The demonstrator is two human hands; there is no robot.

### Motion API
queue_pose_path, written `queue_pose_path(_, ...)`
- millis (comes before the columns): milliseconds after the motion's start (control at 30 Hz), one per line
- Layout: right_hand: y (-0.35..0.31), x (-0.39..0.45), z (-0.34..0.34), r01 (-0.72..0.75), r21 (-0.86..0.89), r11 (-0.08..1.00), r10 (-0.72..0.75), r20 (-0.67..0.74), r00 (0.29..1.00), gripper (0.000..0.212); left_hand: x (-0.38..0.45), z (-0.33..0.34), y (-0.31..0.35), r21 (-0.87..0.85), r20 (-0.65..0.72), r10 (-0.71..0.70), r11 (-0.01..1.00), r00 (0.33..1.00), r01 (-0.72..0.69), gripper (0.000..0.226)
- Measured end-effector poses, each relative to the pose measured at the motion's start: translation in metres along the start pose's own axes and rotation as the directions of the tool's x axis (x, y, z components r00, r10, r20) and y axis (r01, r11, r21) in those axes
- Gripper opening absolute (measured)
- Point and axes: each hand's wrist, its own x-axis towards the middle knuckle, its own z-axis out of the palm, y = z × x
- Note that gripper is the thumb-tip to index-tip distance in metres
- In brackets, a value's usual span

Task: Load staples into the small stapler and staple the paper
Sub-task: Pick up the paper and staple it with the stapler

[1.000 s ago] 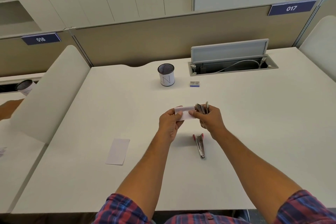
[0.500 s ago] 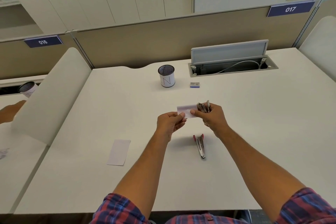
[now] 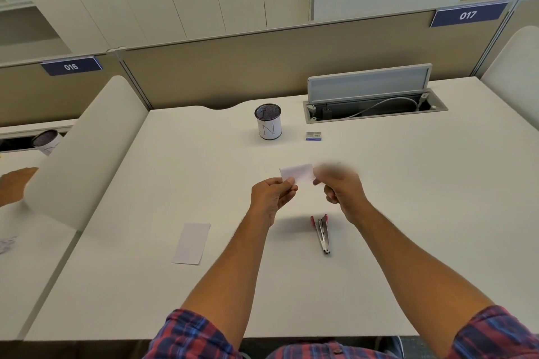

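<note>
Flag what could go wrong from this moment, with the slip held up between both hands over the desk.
1. The left hand pinches only a corner of the paper slip, so a tug could pull it from that grip.
2. The right hand is blurred at the slip's other edge; whether it holds a stapler cannot be told, so a staple might land crooked.
3. A red stapler lies on the desk under the right wrist and could get knocked.

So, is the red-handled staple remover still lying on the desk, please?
Yes, the staple remover lies flat on the white desk, below the right hand and apart from it.
</note>
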Motion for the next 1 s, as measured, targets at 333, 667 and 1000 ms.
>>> queue_pose_path(333,0.0032,0.0015,0.0001,-0.037,-0.010,0.999,0.037,0.002,0.999,0.039,0.0014,0.0038,-0.0040,0.072,-0.018,0.047,0.996,0.999,-0.045,0.018)
queue_pose_path(667,0.0038,0.0066,0.0039,-0.046,0.097,0.994,0.051,-0.048,0.998,0.024,-0.0014,0.0030,0.0001,0.055,0.059,0.014,0.998,0.998,-0.018,0.033)
queue_pose_path(1000,0.0033,0.0055,0.0056,-0.038,0.106,0.994,0.050,-0.112,0.993,0.029,0.0010,0.0048,-0.0005,0.037,0.019,0.014,0.999,1.000,-0.015,0.033)
